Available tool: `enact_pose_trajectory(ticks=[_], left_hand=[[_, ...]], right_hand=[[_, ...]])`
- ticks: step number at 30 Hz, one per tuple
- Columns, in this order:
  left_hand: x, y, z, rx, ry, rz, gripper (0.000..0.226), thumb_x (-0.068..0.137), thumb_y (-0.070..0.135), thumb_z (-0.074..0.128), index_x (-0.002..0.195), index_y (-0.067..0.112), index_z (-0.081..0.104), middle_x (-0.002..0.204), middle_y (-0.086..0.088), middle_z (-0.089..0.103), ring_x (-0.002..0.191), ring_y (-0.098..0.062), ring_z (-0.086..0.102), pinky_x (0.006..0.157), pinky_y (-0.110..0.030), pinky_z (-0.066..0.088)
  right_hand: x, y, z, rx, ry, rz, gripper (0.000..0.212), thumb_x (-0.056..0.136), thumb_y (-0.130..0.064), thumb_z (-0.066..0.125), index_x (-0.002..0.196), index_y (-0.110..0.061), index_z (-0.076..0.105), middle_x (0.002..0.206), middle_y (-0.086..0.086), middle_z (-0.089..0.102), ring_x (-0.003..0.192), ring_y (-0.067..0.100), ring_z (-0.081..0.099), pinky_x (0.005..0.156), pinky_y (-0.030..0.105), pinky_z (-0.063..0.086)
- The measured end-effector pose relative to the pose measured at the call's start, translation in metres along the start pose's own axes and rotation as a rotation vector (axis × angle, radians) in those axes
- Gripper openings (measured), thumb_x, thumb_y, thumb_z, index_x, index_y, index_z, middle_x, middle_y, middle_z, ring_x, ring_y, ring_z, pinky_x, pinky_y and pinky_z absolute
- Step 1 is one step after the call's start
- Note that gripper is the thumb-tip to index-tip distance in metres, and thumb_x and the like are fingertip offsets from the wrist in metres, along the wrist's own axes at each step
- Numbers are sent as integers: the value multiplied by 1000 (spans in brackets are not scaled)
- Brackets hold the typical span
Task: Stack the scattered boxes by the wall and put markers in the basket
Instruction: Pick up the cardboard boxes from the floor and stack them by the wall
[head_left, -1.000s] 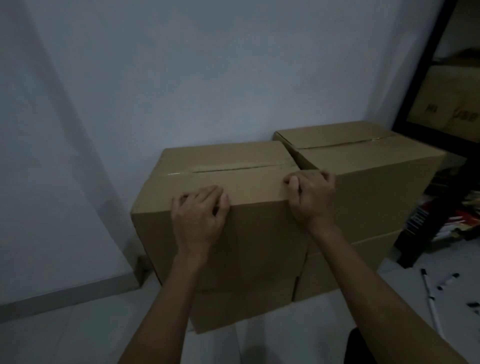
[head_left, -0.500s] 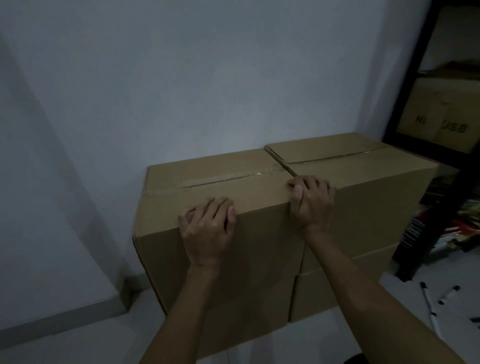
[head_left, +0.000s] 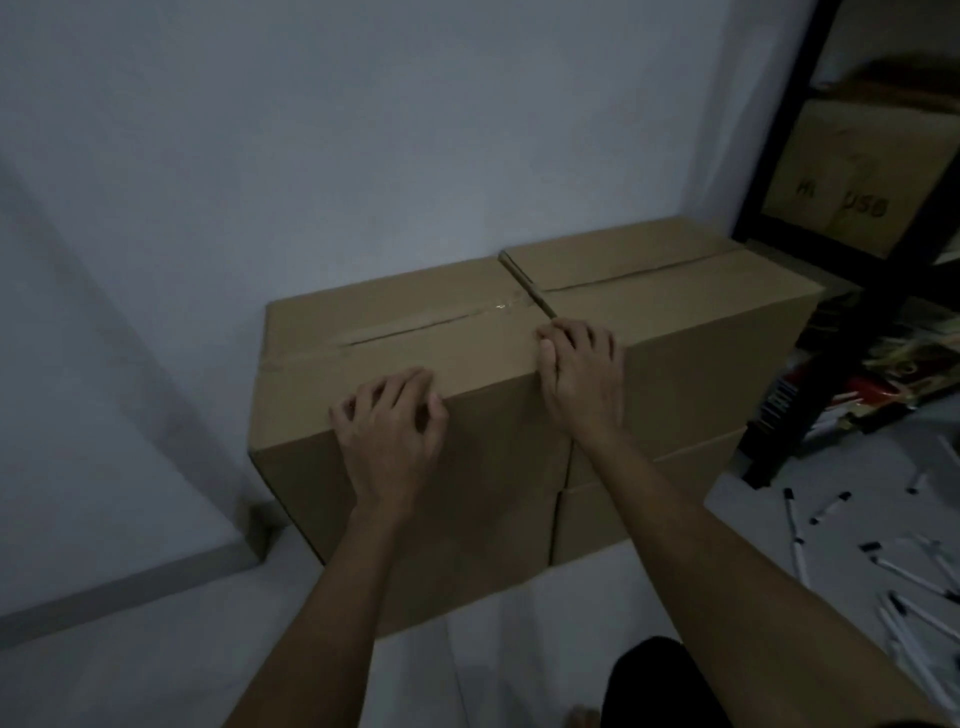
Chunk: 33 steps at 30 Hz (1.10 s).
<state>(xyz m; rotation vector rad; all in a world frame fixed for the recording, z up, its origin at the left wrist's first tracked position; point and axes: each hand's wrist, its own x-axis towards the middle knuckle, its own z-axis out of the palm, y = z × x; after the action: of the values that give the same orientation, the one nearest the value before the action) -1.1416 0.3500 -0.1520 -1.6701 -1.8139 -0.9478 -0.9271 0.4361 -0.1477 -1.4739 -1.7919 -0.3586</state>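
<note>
The left top box (head_left: 395, 343), plain brown cardboard with its flaps closed and a clear tape strip wrinkled along the centre seam, sits on a lower box (head_left: 467, 561) at the foot of the pale wall (head_left: 363, 130), near the middle of your view. At its 3 o'clock side it touches the right top box (head_left: 675, 306), the same brown cardboard with a dark seam line across its lid, which also rests on a lower carton (head_left: 639, 499); the two tops are nearly level, the right one slightly higher at the joint. Your left hand (head_left: 389, 431) rests on the front top edge of the left box, fingers bent over the rim with the tips on the lid and the palm on the front face. Your right hand (head_left: 582, 374) lies at the front right corner of that box, at the seam between the two cartons, fingers curled over the edge; how firmly either hand grips is unclear. At 4 o'clock the markers (head_left: 831, 506) lie scattered on the light floor (head_left: 130, 670), white barrels with black caps, several blurred. At 2 o'clock a black shelf frame (head_left: 779, 156) holds another cardboard carton (head_left: 862, 176) with dark printed letters.
</note>
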Motion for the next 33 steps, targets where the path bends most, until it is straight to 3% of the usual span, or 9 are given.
enact_pose_trajectory(ticks=[5,9,12,16,22,29,33], left_hand=[[34,22,-48,-31,-405,-97,26,90,33,56,111,25,70,117,5,70,108,-24,58,92,-38,36],[79,45,-104,-108,-937,-93,28,96,36,50,118,28,66,122,0,68,112,-25,62,96,-36,45],[101,72,-156,-182,-1251,-17,35,100,34,46,130,23,60,135,-2,61,121,-24,57,100,-36,46],[128,129,-233,-203,-1362,68,39,101,35,43,133,19,59,137,-6,58,124,-25,54,102,-38,45],[138,245,-305,-230,-1399,209,41,102,38,40,128,15,61,128,-12,64,116,-30,59,98,-41,48],[112,395,-347,-250,-1401,367,50,101,43,39,147,23,41,149,-6,46,134,-31,44,109,-39,39],[82,485,-362,-287,-1446,351,52,101,45,40,148,24,37,153,-5,40,137,-30,39,112,-41,35]], right_hand=[[26,-14,-56,-31,-559,57,45,102,-40,35,139,-19,51,152,9,39,133,32,39,109,46,28],[54,-24,-123,28,-971,207,49,101,-42,34,146,-22,40,153,10,36,139,33,32,110,48,26],[56,-22,-189,7,-1090,328,51,102,-45,34,145,-19,41,149,13,40,136,34,35,108,46,29],[48,-7,-302,-39,-1173,444,56,103,-48,28,148,-18,37,154,12,34,140,34,30,113,49,26],[20,40,-444,-137,-1158,579,60,102,-52,28,153,-20,27,157,12,28,142,35,28,113,51,27],[-14,141,-575,-115,-1096,745,61,102,-50,33,155,-24,21,159,14,24,145,35,24,117,49,24],[-44,213,-644,-97,-1075,816,62,101,-50,35,156,-24,21,162,12,20,147,34,21,119,47,21]])
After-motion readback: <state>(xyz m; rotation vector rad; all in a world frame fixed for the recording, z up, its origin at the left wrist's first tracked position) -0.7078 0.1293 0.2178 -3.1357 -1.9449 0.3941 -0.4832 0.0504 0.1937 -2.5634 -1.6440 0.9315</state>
